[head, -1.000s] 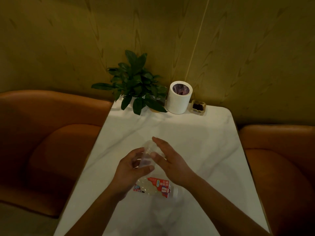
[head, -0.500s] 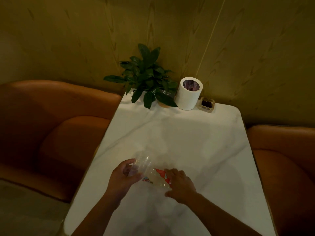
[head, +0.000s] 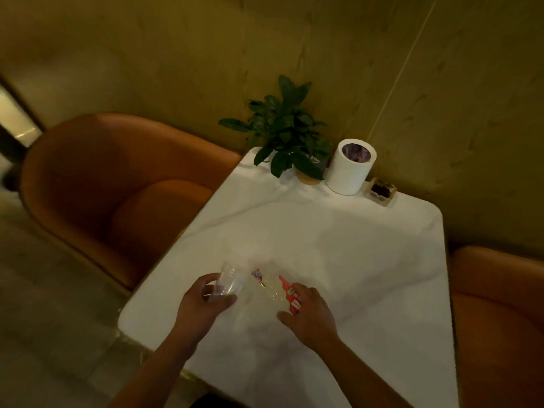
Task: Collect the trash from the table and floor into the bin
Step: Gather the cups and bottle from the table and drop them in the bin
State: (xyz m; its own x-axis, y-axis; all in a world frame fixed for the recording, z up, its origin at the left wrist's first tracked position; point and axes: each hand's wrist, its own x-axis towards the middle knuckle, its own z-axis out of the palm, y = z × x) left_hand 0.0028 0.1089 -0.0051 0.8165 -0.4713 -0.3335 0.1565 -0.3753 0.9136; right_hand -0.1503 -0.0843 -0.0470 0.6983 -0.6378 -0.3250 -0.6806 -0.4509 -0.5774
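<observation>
**Head view: cup lifted clear, bottle now under the right hand**

Head camera shows the left hand's fingers (head: 216, 285) curled around a clear plastic cup (head: 229, 281), thumb across its near side, holding it tilted at about 10 o'clock from the hand, over the bench and near its left edge. A second ago both hands were together on the cup, above the bottle; since then they have parted. The left hand (head: 203, 304) keeps the cup alone, and the right hand (head: 309, 313) has dropped onto the bottle.

The right fingers (head: 297, 290) lie spread over the near end of a clear plastic bottle (head: 273, 287) with a red label, which lies on its side on the bench (head: 338, 245), pointing towards 10 o'clock. The thumb sits on the bench at 7 o'clock of the bottle. Whether those fingers have closed round it or merely rest on top, I cannot tell; the bottle looks to be on the surface, not lifted.

Outward from the hands, at 12 o'clock on the far edge of the bench, stand a potted plant (head: 288, 134), a white cylindrical bin (head: 350, 169) with something purple inside, and a small tray (head: 381, 191) just to its right. Orange seats (head: 112, 187) flank the bench at 9 and 3 o'clock. The view has also swung left, bringing floor (head: 44, 319) into frame at 8 o'clock.

My reading: with one item per hand, both pieces of bench trash are nearly gathered, and the carry to a bin is the likely next step. No floor trash shows here.
</observation>
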